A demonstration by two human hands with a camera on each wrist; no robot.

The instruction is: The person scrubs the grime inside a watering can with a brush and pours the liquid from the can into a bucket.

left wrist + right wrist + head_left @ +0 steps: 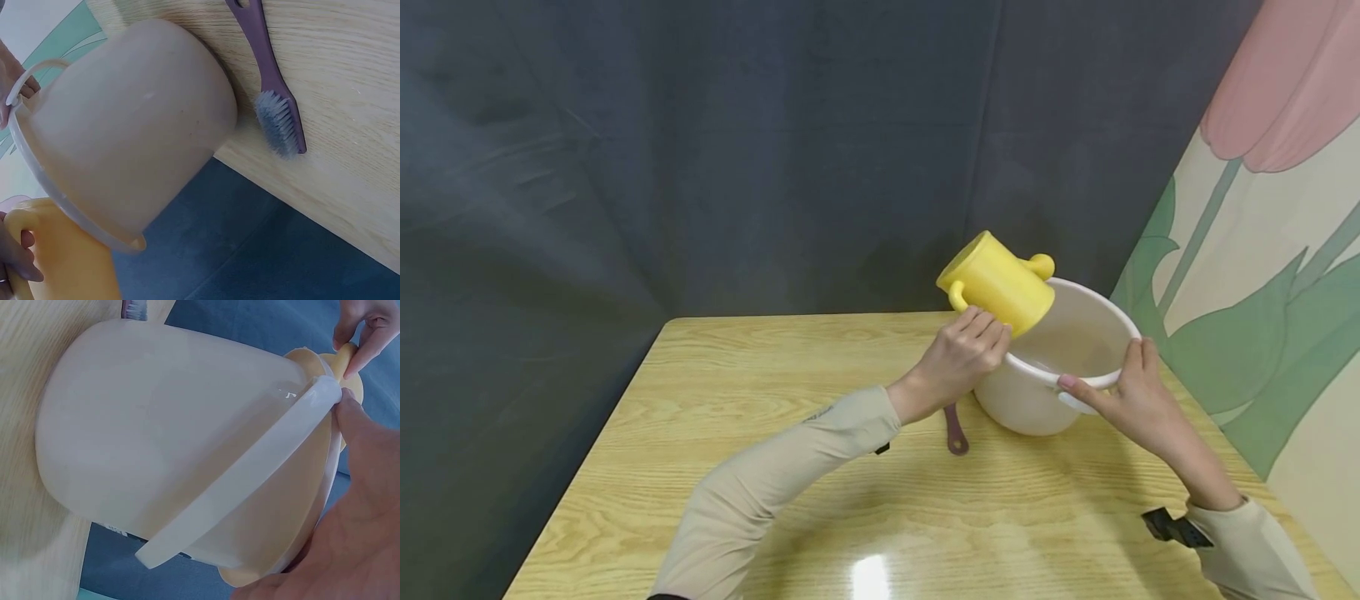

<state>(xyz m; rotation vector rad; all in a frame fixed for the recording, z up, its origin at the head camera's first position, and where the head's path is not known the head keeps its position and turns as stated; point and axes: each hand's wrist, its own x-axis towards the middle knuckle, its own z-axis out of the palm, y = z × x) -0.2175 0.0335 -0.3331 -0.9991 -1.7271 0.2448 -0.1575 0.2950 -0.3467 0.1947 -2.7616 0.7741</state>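
My left hand [964, 360] grips the side handle of a yellow watering can [996, 279], which is tilted over the left rim of a cream bucket [1026, 404]. A short projection with a rounded end sticks out from the can's far side. In the right wrist view, the left fingers curl round the can's handle [344, 359]. My right hand [1142, 408] holds the bucket's right rim, thumb along the near edge and fingers over the side. The bucket's white carrying handle [240, 478] hangs down outside. Whether anything flows from the can cannot be seen.
A scrubbing brush with a purple handle [269, 56] and grey bristles [277, 125] lies on the wooden table [737, 358] beside the bucket. A dark curtain [775, 167] hangs behind the table. On the right stands a wall painted with a tulip [1277, 92].
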